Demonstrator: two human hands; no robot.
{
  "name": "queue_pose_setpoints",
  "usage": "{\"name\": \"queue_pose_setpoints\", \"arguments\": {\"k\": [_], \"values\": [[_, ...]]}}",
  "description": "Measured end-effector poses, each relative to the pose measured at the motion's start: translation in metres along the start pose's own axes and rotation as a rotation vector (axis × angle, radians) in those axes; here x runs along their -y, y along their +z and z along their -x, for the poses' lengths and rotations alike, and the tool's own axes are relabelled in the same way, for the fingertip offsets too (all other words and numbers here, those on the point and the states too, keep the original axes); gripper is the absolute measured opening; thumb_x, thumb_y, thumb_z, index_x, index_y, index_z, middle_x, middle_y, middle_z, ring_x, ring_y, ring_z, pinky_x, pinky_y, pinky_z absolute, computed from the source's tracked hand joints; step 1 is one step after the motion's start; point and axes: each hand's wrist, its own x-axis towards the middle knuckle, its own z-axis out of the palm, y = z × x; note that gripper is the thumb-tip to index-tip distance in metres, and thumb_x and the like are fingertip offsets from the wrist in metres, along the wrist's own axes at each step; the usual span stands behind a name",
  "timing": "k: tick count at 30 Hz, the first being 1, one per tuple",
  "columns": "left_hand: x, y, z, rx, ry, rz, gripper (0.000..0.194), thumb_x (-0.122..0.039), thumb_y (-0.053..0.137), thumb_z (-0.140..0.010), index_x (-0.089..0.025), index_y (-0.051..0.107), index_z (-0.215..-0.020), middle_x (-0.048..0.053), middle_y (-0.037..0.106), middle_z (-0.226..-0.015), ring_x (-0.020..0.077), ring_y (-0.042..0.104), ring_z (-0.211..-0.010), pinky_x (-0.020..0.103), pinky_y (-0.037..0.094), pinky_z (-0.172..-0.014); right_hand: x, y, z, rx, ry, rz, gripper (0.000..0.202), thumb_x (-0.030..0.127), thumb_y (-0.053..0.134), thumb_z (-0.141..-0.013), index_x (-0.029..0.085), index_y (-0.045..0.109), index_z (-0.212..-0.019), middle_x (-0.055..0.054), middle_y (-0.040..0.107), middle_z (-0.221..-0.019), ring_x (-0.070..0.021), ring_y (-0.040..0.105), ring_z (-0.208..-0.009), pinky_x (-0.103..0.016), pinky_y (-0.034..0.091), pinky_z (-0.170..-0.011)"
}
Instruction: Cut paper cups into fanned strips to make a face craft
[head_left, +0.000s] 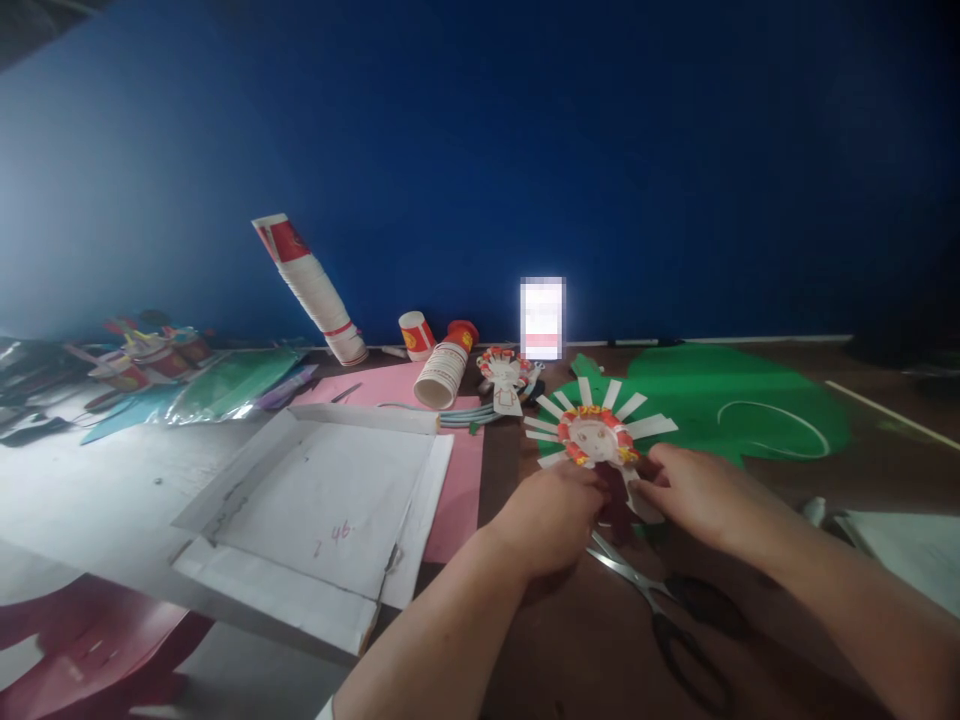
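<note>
As two bare hands work over the brown tabletop (585, 650), a paper figure (596, 440) ringed in red and yellow, its white strips fanned outward, sits between them at right of center. The left hand (559, 510) meets its lower left edge with fingers curled inward; their tips are hidden, so what they pinch cannot be told. The right hand (682, 482) is at its lower right edge, thumb and forefinger near each other; whether they pinch the paper cannot be told. Scissors (641, 582) lie just nearer, handles spread, blades pointing toward the left hand. Beyond the figure, a green sheet (697, 380) spreads right. A smaller paper figure (507, 400) stands to the far left. A strip of brown tabletop separates the hands from a pink sheet (461, 490), overlapped by the right edge of a shallow white box (330, 490). Farther back, a stack of cups (319, 290) leans left.
</note>
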Motion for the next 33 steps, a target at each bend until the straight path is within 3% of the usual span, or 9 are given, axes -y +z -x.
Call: {"name": "queue_pose_setpoints", "arguments": {"k": [13,19,22,25,28,31,33], "values": [[0.001,-0.001,0.002,-0.039,0.008,0.028,0.021,-0.012,0.050,-0.090,-0.016,0.070,-0.096,0.007,0.073,-0.106,0.0216,0.065,-0.102,0.031,0.052,-0.095,-0.014,0.018,-0.007,0.021,-0.036,-0.239,0.019,0.039,0.065,-0.082,0.024,0.061,-0.071,-0.005,0.074,-0.072,-0.0229,0.066,-0.066,-0.030,0.038,-0.055],[0.002,-0.001,0.000,-0.043,0.007,0.033,0.023,-0.015,0.049,-0.092,-0.016,0.071,-0.098,0.008,0.073,-0.108,0.0219,0.065,-0.103,0.034,0.051,-0.098,-0.014,0.018,-0.008,0.018,-0.040,-0.294,0.022,0.039,0.063,-0.080,0.024,0.058,-0.065,-0.002,0.068,-0.063,-0.0200,0.061,-0.060,-0.029,0.038,-0.055],[0.002,-0.001,0.000,-0.101,0.000,0.074,0.026,-0.017,0.048,-0.093,-0.017,0.073,-0.102,0.007,0.074,-0.109,0.0216,0.065,-0.104,0.035,0.049,-0.100,-0.012,0.014,-0.007,0.010,-0.057,-0.369,0.026,0.044,0.062,-0.078,0.024,0.056,-0.063,-0.001,0.065,-0.058,-0.0186,0.057,-0.057,-0.028,0.038,-0.052],[0.001,-0.004,0.001,-0.216,-0.107,0.117,0.026,-0.021,0.051,-0.092,-0.021,0.074,-0.105,0.005,0.075,-0.108,0.0209,0.066,-0.103,0.034,0.049,-0.099,-0.009,0.009,-0.005,-0.007,-0.064,-0.434,0.026,0.044,0.060,-0.076,0.024,0.055,-0.062,0.000,0.063,-0.058,-0.0180,0.055,-0.057,-0.028,0.039,-0.053],[-0.001,-0.008,0.003,-0.295,-0.333,0.111,0.023,-0.026,0.053,-0.091,-0.023,0.075,-0.094,0.003,0.076,-0.100,0.0212,0.067,-0.096,0.031,0.051,-0.087,-0.008,0.006,-0.005,0.004,-0.048,-0.489,0.024,0.043,0.059,-0.076,0.024,0.055,-0.062,0.000,0.063,-0.056,-0.0179,0.056,-0.056,-0.028,0.039,-0.053],[-0.002,-0.010,0.003,-0.252,-0.539,0.082,0.028,-0.033,0.050,-0.092,-0.021,0.073,-0.081,0.006,0.074,-0.090,0.0221,0.068,-0.085,0.031,0.051,-0.075,-0.009,0.007,-0.006,0.067,-0.005,-0.556,0.025,0.044,0.060,-0.077,0.024,0.057,-0.063,0.001,0.062,-0.050,-0.0176,0.056,-0.051,-0.028,0.040,-0.052],[-0.002,-0.009,0.002,-0.185,-0.597,0.088,0.033,-0.037,0.049,-0.093,-0.020,0.073,-0.080,0.008,0.074,-0.088,0.0229,0.068,-0.082,0.031,0.050,-0.073,-0.010,0.009,-0.007,0.092,0.031,-0.605,0.024,0.045,0.062,-0.077,0.024,0.060,-0.066,0.002,0.060,-0.047,-0.0176,0.056,-0.048,-0.028,0.039,-0.051]]}}
